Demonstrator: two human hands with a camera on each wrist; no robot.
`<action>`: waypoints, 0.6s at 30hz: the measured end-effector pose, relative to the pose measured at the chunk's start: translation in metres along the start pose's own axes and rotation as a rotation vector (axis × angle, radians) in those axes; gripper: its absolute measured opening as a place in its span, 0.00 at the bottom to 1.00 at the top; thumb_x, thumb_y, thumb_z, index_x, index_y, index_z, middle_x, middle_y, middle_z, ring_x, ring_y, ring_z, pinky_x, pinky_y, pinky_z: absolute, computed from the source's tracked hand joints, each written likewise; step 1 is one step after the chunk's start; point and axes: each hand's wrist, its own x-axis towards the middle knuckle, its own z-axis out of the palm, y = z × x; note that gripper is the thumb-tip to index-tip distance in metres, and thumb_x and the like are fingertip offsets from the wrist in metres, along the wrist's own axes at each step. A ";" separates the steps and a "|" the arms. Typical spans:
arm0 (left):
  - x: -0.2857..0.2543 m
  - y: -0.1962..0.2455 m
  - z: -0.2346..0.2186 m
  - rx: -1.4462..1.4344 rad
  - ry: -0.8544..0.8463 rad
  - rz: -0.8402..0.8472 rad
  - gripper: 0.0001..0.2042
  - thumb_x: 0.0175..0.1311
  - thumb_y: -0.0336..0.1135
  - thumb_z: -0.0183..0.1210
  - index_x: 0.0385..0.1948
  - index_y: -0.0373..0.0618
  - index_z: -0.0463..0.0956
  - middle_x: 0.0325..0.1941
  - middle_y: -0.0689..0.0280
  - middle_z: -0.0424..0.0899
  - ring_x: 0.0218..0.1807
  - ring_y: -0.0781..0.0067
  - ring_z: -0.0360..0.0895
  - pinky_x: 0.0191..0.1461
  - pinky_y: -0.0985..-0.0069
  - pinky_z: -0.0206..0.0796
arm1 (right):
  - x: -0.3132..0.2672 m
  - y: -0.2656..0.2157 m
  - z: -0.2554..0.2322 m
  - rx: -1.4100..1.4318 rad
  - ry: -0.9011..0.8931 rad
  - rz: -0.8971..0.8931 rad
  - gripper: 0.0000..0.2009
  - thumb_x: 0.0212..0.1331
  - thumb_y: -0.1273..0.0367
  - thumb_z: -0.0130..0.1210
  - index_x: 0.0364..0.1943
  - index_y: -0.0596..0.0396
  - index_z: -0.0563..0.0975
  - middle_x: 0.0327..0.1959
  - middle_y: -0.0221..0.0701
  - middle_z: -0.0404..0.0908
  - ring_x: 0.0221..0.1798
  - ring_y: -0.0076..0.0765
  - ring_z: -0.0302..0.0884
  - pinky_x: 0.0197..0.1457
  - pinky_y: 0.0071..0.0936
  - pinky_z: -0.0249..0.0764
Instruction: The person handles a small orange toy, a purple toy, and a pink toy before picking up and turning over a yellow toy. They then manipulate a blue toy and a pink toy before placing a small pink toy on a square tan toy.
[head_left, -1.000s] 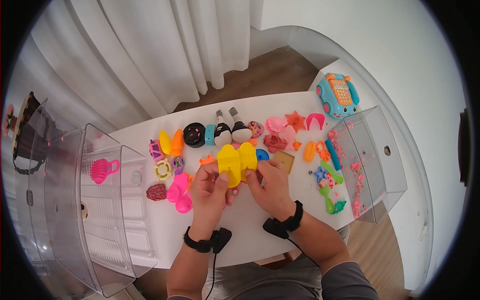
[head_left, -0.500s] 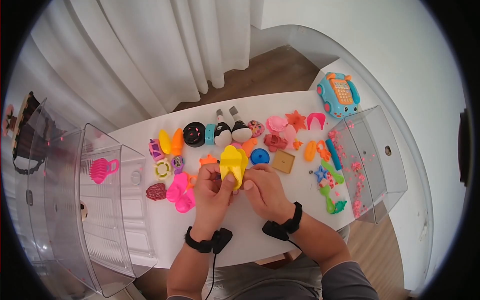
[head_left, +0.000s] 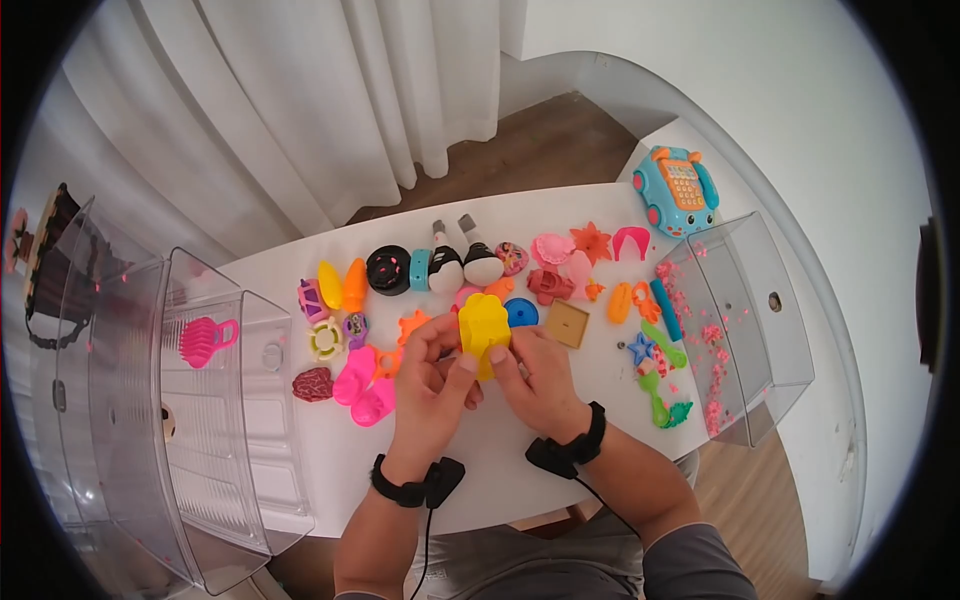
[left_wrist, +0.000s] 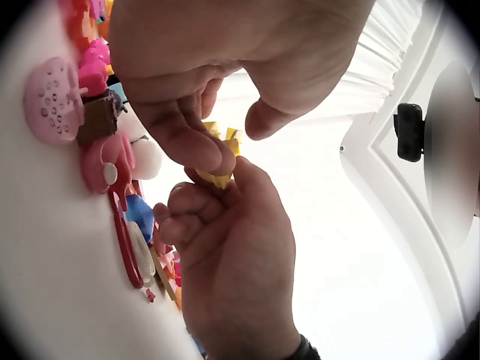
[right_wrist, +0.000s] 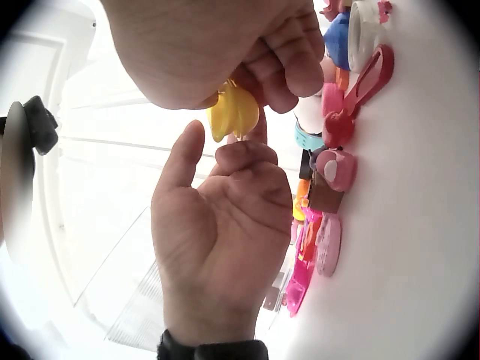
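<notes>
A yellow plastic piece with scalloped edges (head_left: pixel 484 325) is held above the white table (head_left: pixel 480 470). My right hand (head_left: pixel 545 385) pinches its right side, thumb on the near face. On the other side is my left hand (head_left: pixel 430 395), its fingertips at the piece. The right wrist view shows the left thumb standing away from the yellow piece (right_wrist: pixel 235 112), with the left fingers loosely bent behind and below it. In the left wrist view, fingers of both hands partly hide the yellow piece (left_wrist: pixel 233 139).
Behind the hands lie a blue disc (head_left: pixel 522 312), a tan square tray (head_left: pixel 567 324) and shoe-like toys (head_left: pixel 481 263). Pink toys (head_left: pixel 372 400) lie left, green ones (head_left: pixel 653 398) right. Clear bins stand at the left (head_left: pixel 215 420) and right (head_left: pixel 765 330); a toy phone (head_left: pixel 680 190) is at the back right.
The yellow piece has moved slightly right and turned its broad face to the head camera. My right hand has taken hold of it, while the left thumb has come off it.
</notes>
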 end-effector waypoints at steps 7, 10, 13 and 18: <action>0.003 -0.014 -0.016 0.108 -0.150 -0.037 0.17 0.83 0.46 0.50 0.57 0.41 0.76 0.37 0.67 0.84 0.29 0.82 0.80 0.32 0.83 0.71 | -0.003 -0.004 0.002 0.118 -0.028 0.088 0.10 0.74 0.67 0.55 0.33 0.56 0.73 0.23 0.37 0.73 0.28 0.50 0.71 0.33 0.44 0.67; 0.003 -0.010 -0.013 0.144 -0.102 0.023 0.17 0.84 0.47 0.50 0.53 0.40 0.77 0.33 0.68 0.84 0.27 0.82 0.79 0.32 0.83 0.71 | -0.004 -0.001 0.002 0.085 -0.016 0.092 0.10 0.75 0.67 0.53 0.34 0.56 0.73 0.23 0.38 0.74 0.28 0.50 0.72 0.33 0.44 0.67; 0.002 -0.006 -0.011 0.093 0.010 -0.027 0.14 0.84 0.44 0.50 0.49 0.42 0.77 0.34 0.69 0.82 0.28 0.86 0.76 0.31 0.85 0.68 | -0.004 -0.003 0.001 0.140 0.009 0.142 0.11 0.77 0.66 0.51 0.34 0.56 0.73 0.24 0.37 0.77 0.28 0.48 0.75 0.33 0.41 0.70; 0.003 -0.004 -0.013 0.092 0.057 0.000 0.14 0.84 0.43 0.51 0.45 0.42 0.78 0.30 0.70 0.82 0.26 0.87 0.76 0.29 0.86 0.66 | -0.001 -0.006 -0.003 0.214 -0.002 0.273 0.13 0.80 0.64 0.48 0.35 0.57 0.73 0.23 0.36 0.80 0.26 0.45 0.79 0.33 0.37 0.73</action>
